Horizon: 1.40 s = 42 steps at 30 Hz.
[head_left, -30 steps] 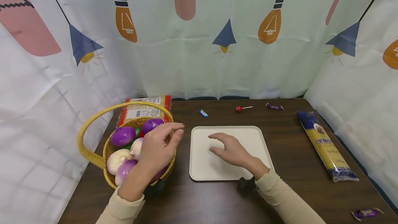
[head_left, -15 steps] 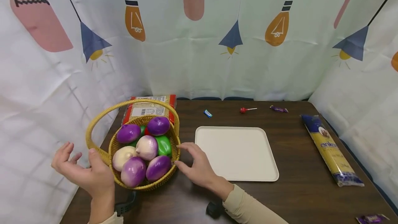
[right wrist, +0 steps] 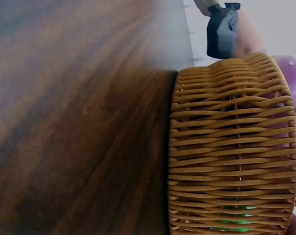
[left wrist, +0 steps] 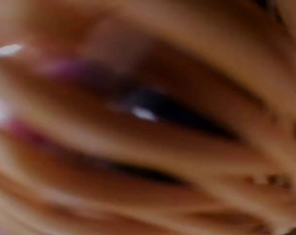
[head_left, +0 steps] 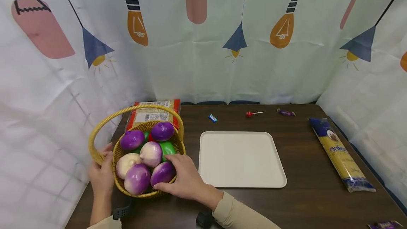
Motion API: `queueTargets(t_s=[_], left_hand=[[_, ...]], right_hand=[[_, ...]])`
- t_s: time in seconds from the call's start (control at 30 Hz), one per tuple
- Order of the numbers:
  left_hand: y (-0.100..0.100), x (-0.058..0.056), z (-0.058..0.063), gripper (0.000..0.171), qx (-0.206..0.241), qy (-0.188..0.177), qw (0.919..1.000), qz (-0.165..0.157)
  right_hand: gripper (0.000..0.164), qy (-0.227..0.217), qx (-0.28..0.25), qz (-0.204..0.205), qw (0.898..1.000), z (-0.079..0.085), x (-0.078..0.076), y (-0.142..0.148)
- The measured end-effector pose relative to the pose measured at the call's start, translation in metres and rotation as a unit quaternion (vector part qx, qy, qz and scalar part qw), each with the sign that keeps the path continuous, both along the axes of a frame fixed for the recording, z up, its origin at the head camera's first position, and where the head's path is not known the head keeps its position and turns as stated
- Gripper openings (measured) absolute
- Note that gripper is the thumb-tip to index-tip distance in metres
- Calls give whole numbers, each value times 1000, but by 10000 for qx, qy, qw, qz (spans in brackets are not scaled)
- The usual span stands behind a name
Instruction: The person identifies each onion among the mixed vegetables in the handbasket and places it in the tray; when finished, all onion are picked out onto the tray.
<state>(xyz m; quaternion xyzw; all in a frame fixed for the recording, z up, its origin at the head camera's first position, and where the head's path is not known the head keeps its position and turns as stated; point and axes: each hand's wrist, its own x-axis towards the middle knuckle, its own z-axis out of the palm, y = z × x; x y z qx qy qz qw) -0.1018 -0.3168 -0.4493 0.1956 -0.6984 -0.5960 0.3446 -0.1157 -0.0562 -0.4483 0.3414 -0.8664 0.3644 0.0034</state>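
Note:
A yellow wicker basket (head_left: 149, 195) with a tall handle stands at the left of the table, holding several purple and whitish onions and a green pepper (head_left: 167, 149). At its left side, my left hand (head_left: 102, 176) grips the basket by the foot of the handle; some fingers are hidden behind it. My right hand (head_left: 188, 177) reaches over the right rim, thumb and fingers around a purple onion (head_left: 163, 173). Blurred basket weave (left wrist: 152, 147) fills the left wrist view. The basket wall (right wrist: 231, 156) stands close in the right wrist view, with fingertips at the rim.
A white tray (head_left: 241, 160) lies right of the basket. Behind the basket is a red-edged food packet (head_left: 152, 116). A blue wrapped candy (head_left: 212, 118), a red lollipop (head_left: 249, 114) and a purple wrapped candy (head_left: 285, 112) lie farther back. A pasta bag (head_left: 340, 153) lies at right.
My left hand has gone from raised beside the basket to gripping its left side. The right hand has moved left from over the tray, past the basket's right edge, onto a purple onion.

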Motion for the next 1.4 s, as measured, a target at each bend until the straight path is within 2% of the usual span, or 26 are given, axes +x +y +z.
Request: queueTargets(t_s=[0.07,0.13,0.2,0.27,0.33,0.43,0.6,0.7,0.8,0.93,1.03,1.13,1.27,1.4], left_hand=[[0,-1,-6,26,-119,-71,9999,-1],[0,-1,-11,29,-124,13,9999,52],[1,-2,-14,29,-258,112,9995,149],[3,-2,-16,30,-311,207,9991,217],[4,-2,-16,30,-295,294,9989,216],[5,-3,-16,32,-302,276,9988,254],[7,-6,-14,30,-636,-140,9968,466],[8,-8,-14,28,-853,-268,9947,516],[7,-8,-15,26,-769,-156,9956,514],[5,-5,-17,25,-640,74,9968,473],[4,-4,-18,24,-567,160,9974,413],[4,-3,-19,24,-475,168,9979,408],[4,-3,-21,24,-550,163,9974,431],[3,-3,-23,21,-707,258,9961,459]], right_hand=[[77,272,312,9,9991,0,0,-1],[75,489,525,-28,9974,-1,0,-3],[72,596,582,-70,9965,-1,0,-4],[70,522,467,-94,9975,-2,1,-3],[68,289,174,-99,9994,-2,0,-2],[66,-288,-670,-50,9973,-1,-2,5],[67,-792,-2073,192,9749,6,-15,30],[68,-896,-2465,326,9644,8,-26,49],[73,-1115,-2735,367,9547,6,-38,66],[72,-1290,-2841,141,9500,2,-58,84],[68,-1290,-2799,-259,9510,0,-73,99],[68,-1421,-2758,-661,9483,6,-79,113],[70,-1858,-2664,-1026,9402,10,-81,127],[69,-2154,-2625,-1171,9333,-4,-89,133]])
